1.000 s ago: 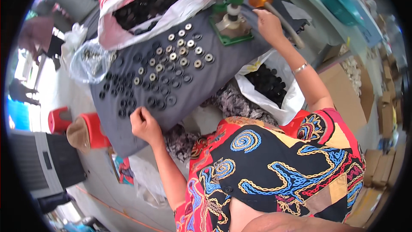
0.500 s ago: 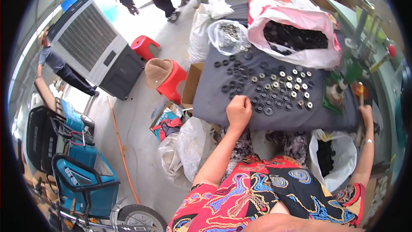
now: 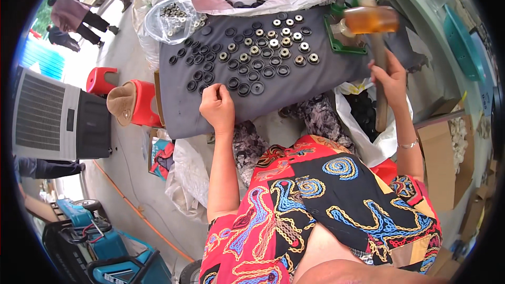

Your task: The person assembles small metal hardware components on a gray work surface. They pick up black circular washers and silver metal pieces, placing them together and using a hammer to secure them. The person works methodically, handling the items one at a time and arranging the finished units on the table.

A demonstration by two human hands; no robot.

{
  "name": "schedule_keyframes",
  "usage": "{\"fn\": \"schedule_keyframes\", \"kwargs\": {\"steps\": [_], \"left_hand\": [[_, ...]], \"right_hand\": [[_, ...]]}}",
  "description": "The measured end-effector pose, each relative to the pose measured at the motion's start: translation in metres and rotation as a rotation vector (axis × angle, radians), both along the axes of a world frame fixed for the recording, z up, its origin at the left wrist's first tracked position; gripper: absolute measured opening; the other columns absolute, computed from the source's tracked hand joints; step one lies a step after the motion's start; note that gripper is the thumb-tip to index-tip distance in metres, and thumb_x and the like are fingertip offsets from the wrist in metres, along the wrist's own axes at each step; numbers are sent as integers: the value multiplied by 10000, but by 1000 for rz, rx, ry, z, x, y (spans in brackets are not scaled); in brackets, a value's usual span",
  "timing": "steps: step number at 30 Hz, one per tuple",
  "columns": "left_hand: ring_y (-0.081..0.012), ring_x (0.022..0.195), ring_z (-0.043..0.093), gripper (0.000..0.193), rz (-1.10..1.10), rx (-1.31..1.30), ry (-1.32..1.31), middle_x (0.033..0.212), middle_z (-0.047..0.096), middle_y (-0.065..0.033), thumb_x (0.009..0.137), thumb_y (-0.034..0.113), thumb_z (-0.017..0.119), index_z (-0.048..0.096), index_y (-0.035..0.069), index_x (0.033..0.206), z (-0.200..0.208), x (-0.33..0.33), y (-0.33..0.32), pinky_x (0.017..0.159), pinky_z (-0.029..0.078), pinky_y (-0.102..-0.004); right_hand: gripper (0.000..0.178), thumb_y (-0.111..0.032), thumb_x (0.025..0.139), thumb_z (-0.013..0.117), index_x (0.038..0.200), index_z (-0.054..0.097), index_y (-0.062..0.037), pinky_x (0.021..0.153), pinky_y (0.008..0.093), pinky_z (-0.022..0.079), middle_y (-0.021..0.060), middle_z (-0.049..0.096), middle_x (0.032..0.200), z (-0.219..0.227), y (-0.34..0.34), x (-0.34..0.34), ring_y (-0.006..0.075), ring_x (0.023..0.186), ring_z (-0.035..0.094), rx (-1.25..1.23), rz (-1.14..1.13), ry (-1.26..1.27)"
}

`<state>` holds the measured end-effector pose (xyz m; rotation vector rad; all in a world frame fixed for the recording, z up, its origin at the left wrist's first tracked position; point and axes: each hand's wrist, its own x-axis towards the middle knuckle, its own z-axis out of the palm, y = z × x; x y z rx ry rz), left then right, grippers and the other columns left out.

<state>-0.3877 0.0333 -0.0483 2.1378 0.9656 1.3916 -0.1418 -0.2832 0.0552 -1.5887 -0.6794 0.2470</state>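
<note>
My right hand point(image 3: 392, 81) grips the wooden handle of a mallet point(image 3: 371, 20) with a translucent amber head. The mallet is raised, head up, in front of the green press point(image 3: 344, 39) at the table's right end. Closed fingers on my left hand point(image 3: 217, 108) hide whatever they may hold; it is over the near edge of the grey-covered table point(image 3: 184, 110). Just beyond it lie many black rings point(image 3: 243, 89), loosely grouped on the cloth. Among them, toward the press, several carry silver metal centres point(image 3: 284, 52).
A pink-and-white sack point(image 3: 263, 4) of black parts and a clear bag point(image 3: 171, 20) of metal pieces stand at the back. Below the press hangs a white bag point(image 3: 342, 102) with black pieces. Red stools point(image 3: 145, 104), an air cooler point(image 3: 47, 115) and a teal vehicle point(image 3: 123, 255) are on the left.
My view has swung to the right. My right hand has brought the mallet up from beside the table's right end to in front of the press. My left hand stays closed near the rings.
</note>
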Motion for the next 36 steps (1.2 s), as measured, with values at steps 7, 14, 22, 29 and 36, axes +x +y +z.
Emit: {"fn": "schedule_keyframes", "kwargs": {"steps": [7, 14, 22, 29, 36], "left_hand": [[-241, 582, 593, 23, -21, -8, -35, 734, 618, -88, 819, 40, 650, 645, 35, 798, 3, -1, -1, 558, 476, -344], [-163, 541, 532, 29, -25, 19, -36, 702, 595, -73, 822, 28, 660, 646, 18, 799, 1, 1, -1, 537, 438, -293], [-268, 592, 586, 33, -8, 12, -8, 718, 605, -91, 799, 33, 658, 629, 41, 784, 6, 0, -2, 554, 469, -372], [-276, 604, 594, 27, -2, 14, -6, 728, 614, -95, 796, 28, 656, 634, 42, 790, 3, 0, -2, 559, 474, -375], [-269, 588, 586, 27, 11, 12, 5, 721, 610, -89, 797, 33, 657, 633, 43, 788, 6, -2, -3, 550, 466, -376]], "right_hand": [[683, -50, 802, 625, 1450, 433, -150, 826, 417, 511, 214, 628, 1047, 7, 117, -20, 363, 917, 636, -313, 414, -730], [711, -53, 810, 629, 1468, 410, -212, 731, 450, 487, 172, 577, 853, -6, 163, -27, 357, 774, 608, -611, 416, -953], [720, -63, 804, 642, 1470, 407, -203, 742, 429, 502, 194, 615, 886, 4, 170, -25, 351, 813, 626, -504, 393, -909], [685, -43, 812, 627, 1455, 433, -177, 765, 399, 514, 215, 639, 945, -3, 175, -15, 339, 819, 638, -448, 444, -785], [669, -75, 801, 614, 1437, 433, -183, 788, 473, 518, 212, 675, 935, -2, 180, -13, 378, 870, 659, -631, 467, -865]]}}
